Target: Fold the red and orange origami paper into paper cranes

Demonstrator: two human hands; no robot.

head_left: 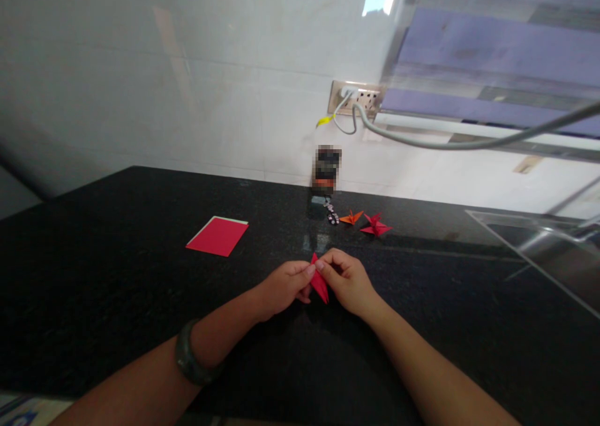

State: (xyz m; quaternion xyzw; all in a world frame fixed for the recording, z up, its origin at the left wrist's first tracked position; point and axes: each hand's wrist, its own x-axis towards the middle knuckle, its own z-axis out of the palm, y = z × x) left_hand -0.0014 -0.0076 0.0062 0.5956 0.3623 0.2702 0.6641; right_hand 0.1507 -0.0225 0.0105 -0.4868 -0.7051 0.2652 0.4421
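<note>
1. Folded red paper (320, 285): a narrow, pointed, partly folded piece, held just above the black stone surface (117, 288), near its front edge and between the two hands. Judged very light, thin and limp away from its creases, stiffer along the folded edges. It is easily crushed or torn, and best gripped by fingertips at the layered edges, not at the points.

2. Left hand (284, 288): fingers curled in, thumb and forefinger pinching the upper left edge of the folded red paper. A dark bangle (190, 357) sits on the wrist.

3. Right hand (349, 282): fingers curled, fingertips closed on the upper right edge of the folded red paper, meeting the left thumb at its tip.

4. Flat red sheet (217, 236): lies left of and beyond the folded red paper, well apart. Whether it is one sheet or a thin stack cannot be told.

5. Orange folded figure (351, 217) and red folded figure (375, 225): beyond the folded red paper and slightly right, just beside each other.

6. Blurred dark object (327, 171): beyond the folded red paper, at the wall.

7. Wall socket (357, 97) with grey cable (422, 140): above and beyond.

8. Containers: one steel sink (553, 251), far right of the folded red paper. Its contents are not visible.
</note>
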